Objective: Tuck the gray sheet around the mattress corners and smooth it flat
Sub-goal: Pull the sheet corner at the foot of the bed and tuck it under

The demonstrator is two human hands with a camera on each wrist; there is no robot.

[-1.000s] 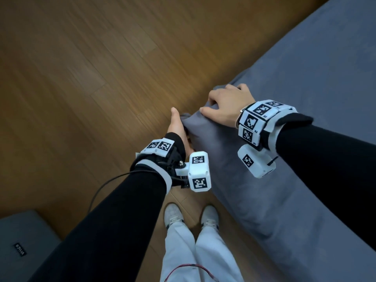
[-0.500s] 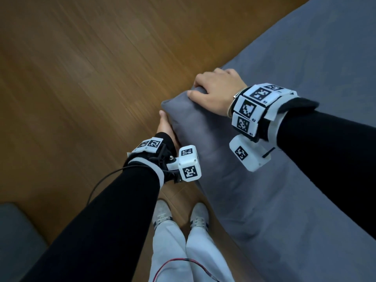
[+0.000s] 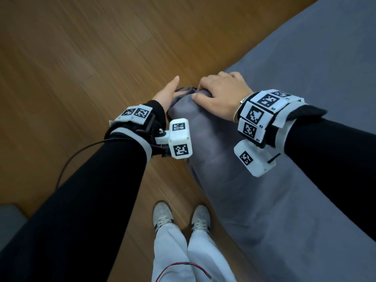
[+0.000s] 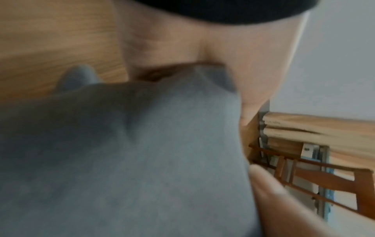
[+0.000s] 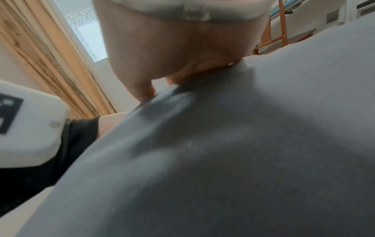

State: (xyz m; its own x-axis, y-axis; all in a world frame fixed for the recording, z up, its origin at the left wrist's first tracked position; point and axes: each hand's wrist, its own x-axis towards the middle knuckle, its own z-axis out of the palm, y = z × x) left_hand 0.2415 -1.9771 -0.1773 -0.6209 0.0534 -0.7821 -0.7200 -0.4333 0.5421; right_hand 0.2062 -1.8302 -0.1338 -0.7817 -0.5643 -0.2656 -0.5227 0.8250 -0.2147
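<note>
The gray sheet (image 3: 295, 78) covers the mattress along the right of the head view. Its near corner (image 3: 203, 129) is raised off the base and bulges toward me. My right hand (image 3: 203, 88) grips the top of that corner, fingers curled over the far edge and thumb on the near face. My left hand (image 3: 168, 92) lies against the corner's left side with the thumb straight; its fingers are hidden behind the fabric. In the left wrist view the sheet (image 4: 142, 152) runs into the palm below the thumb (image 4: 263, 64). The right wrist view shows the sheet (image 5: 243, 144) under my right hand (image 5: 158, 56).
A wooden floor (image 3: 81, 58) lies to the left of the bed. My feet in pale sneakers (image 3: 181, 218) stand close to the mattress side. A gray pad (image 3: 8, 216) sits at the lower left. A wooden chair (image 4: 324, 176) and a curtain (image 5: 50, 56) stand farther off.
My right hand has lifted the sheeted corner up off its base. My left hand has slid forward along the corner's side, so its thumb now reaches past the tip.
</note>
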